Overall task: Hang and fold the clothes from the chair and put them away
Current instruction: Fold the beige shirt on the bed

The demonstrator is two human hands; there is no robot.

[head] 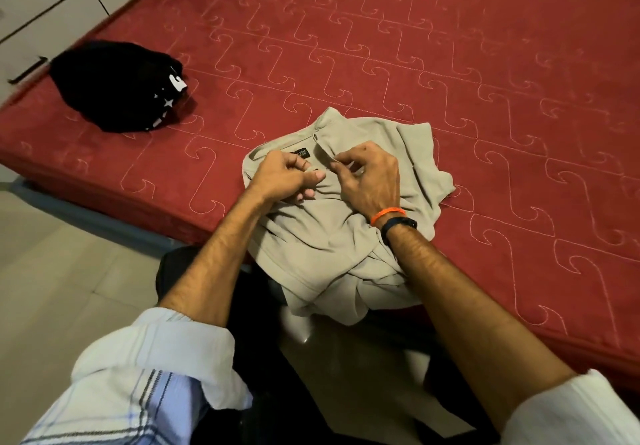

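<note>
A beige collared shirt point(329, 236) lies crumpled on the near edge of the red bed point(450, 80), its lower part hanging over the edge. My left hand point(284, 177) pinches the fabric just below the collar label. My right hand point(367, 176) pinches the placket beside it, close to a button. Both hands sit a few centimetres apart at the shirt's neck opening. A folded black garment point(117, 86) with white print rests on the bed at the far left.
White wardrobe doors point(38, 11) with a dark handle stand beyond the bed's left corner. Pale floor tiles point(69, 271) lie at the left. A dark piece of furniture or clothing point(194, 271) shows below my arms, against the bed's edge.
</note>
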